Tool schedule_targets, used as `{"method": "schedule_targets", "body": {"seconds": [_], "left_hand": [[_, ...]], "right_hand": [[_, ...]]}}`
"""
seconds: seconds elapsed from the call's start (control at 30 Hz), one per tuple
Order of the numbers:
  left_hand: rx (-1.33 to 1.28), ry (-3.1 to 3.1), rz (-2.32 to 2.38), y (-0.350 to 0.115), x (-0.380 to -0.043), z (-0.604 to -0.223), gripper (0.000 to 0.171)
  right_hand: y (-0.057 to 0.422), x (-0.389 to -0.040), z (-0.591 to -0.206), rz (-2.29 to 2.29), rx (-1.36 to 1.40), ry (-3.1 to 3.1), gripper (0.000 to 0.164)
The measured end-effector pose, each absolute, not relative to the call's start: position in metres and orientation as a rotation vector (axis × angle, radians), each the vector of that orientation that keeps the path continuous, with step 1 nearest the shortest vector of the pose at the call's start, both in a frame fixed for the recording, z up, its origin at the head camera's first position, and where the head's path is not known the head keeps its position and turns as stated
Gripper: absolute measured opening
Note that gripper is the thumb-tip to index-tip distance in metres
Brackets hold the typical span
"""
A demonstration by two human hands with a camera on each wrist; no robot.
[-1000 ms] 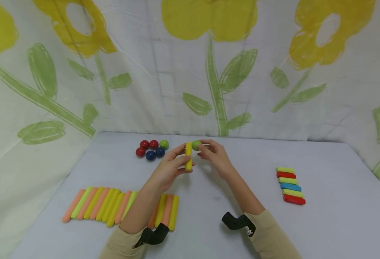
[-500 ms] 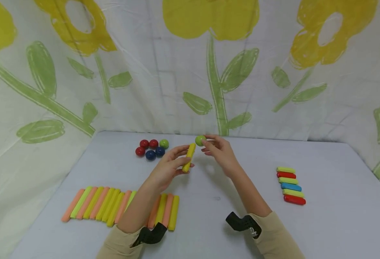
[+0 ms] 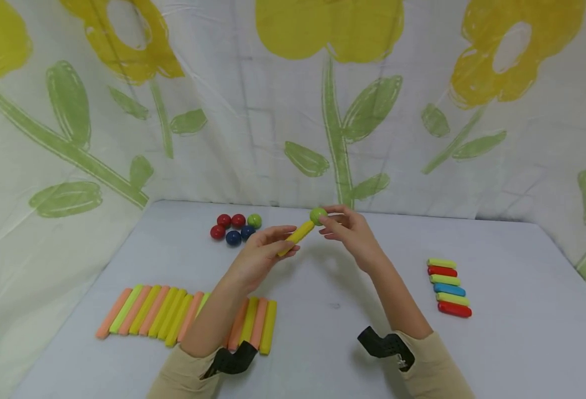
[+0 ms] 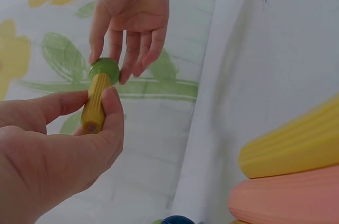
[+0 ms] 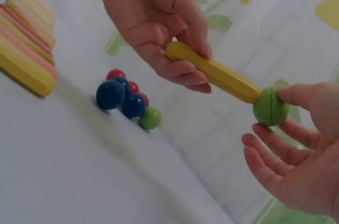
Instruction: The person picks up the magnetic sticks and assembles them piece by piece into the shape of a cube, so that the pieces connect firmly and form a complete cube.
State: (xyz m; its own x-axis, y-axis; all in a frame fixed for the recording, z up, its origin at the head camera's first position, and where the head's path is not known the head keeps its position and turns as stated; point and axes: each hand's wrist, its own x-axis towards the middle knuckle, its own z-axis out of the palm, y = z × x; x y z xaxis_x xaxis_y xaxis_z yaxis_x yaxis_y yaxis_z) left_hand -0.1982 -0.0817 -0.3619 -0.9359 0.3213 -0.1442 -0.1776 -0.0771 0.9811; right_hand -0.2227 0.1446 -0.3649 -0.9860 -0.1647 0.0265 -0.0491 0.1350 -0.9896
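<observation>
Above the table, my left hand (image 3: 256,259) pinches a ridged yellow stick (image 3: 300,235) between thumb and fingers. The stick tilts up to the right. My right hand (image 3: 353,237) holds a green ball (image 3: 317,216) by thumb and fingertips. In the right wrist view the stick's far end (image 5: 244,89) meets the ball (image 5: 270,108), which has a groove across it. The left wrist view looks along the stick (image 4: 95,105), with the ball (image 4: 105,70) at its far end. Whether the stick sits inside the ball cannot be told.
Behind the left hand lies a cluster of red balls (image 3: 218,232), blue balls (image 3: 233,238) and a green ball (image 3: 255,221). A row of long orange, yellow and lime sticks (image 3: 153,313) lies front left, partly hidden by my left arm. Short coloured sticks (image 3: 449,288) lie at right.
The yellow stick has tipped from upright to slanting right. My right hand has moved right and slightly up with the green ball, and the stick's end now meets the ball.
</observation>
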Motion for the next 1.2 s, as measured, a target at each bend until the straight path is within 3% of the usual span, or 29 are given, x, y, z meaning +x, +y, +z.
{"method": "schedule_targets", "body": {"seconds": [0.67,1.2], "left_hand": [[0.079,1.707,2.245,-0.079,-0.199,-0.361,0.039],[0.139,2.028,1.986,-0.089,-0.205,-0.371,0.04]], "right_hand": [[0.171,-0.191,-0.367,-1.904,-0.308,2.224,0.042],[0.202,-0.175,-0.376,-1.854,-0.247,2.309,0.044]]}}
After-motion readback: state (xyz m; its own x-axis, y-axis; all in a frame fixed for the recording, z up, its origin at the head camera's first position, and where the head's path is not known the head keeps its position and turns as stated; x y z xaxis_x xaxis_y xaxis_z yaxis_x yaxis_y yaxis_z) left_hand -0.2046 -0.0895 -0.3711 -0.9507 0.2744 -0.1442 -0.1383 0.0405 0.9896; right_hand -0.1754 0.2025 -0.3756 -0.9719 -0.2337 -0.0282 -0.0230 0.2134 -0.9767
